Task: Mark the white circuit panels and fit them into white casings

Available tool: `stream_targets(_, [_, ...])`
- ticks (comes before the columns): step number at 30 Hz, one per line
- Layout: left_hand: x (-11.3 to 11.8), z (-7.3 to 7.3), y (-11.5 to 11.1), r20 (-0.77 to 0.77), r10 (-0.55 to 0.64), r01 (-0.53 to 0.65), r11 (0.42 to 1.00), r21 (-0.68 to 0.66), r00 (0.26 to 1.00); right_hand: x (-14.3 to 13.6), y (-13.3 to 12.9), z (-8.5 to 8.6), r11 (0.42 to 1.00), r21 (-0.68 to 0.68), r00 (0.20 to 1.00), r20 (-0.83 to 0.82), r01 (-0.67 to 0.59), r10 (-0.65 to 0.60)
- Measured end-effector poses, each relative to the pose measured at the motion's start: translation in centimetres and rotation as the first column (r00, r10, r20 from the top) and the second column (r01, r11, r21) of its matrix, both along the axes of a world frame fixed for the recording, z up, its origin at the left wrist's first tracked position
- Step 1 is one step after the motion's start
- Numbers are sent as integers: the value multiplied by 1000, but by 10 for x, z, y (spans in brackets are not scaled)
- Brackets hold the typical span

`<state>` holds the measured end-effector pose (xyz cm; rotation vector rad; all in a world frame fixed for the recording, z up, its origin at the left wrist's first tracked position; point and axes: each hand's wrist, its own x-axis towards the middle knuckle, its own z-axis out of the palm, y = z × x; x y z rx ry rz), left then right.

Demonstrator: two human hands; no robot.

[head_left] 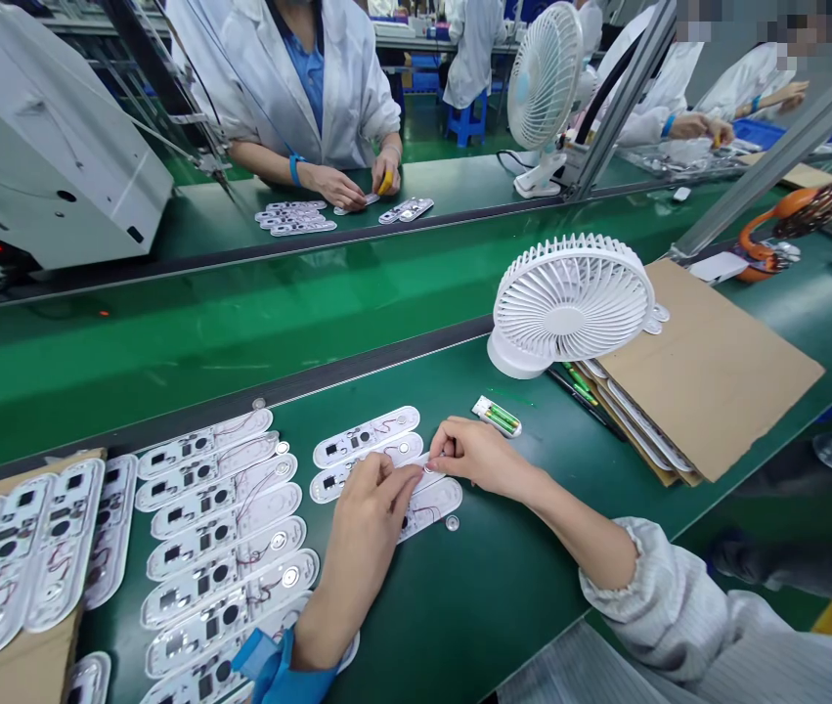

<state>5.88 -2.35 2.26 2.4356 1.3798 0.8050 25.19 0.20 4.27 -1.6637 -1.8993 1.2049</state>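
Observation:
My left hand [373, 504], a blue band at its wrist, is closed with thumb and forefinger pinched over a white plastic half-shell [431, 501]. From the other side my right hand [480, 455] reaches in, its fingertips pinched close to the left ones. Something small and pale shows between the fingertips, too small to name. Under both hands lies part of a row of long rounded half-shells with dark parts and thin red wires, such as the uppermost half-shell [367, 437]. Next to the row rests a small round metal disc [452, 523].
A column of several wired half-shells [221, 504] lies at left, beside more on cardboard [56, 675]. A battery holder with green cells [498, 416], a white fan [569, 298] and stacked cardboard [709, 372] stand right. Across the green divider, a co-worker's hands [342, 186] handle similar parts.

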Motion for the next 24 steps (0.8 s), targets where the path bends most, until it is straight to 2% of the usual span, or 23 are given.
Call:
stream_targets(4, [-6,-4,-4,-105,-58,70,991,115,993,0,0,5,999,-44,1000,15,-13,14])
stream_targets(8, [-9,-5,-7,-156,-66,91,983,158,986,-1,3,11,996,-88,999,24,-33,35])
stream_targets(16, [-9,-3,-8,-185,-99,125,983,137,978,-3,17,19,975,-191,990,71,-109,124])
stream_targets(21, [-9,-1,-10,-227,-107,138,983,124,968,-7,34,21,908,-372,973,46,-192,224])
stream_targets(24, [-9,-2,-11,-269,-101,138,983,121,958,-12,40,20,859,-469,971,12,-204,238])
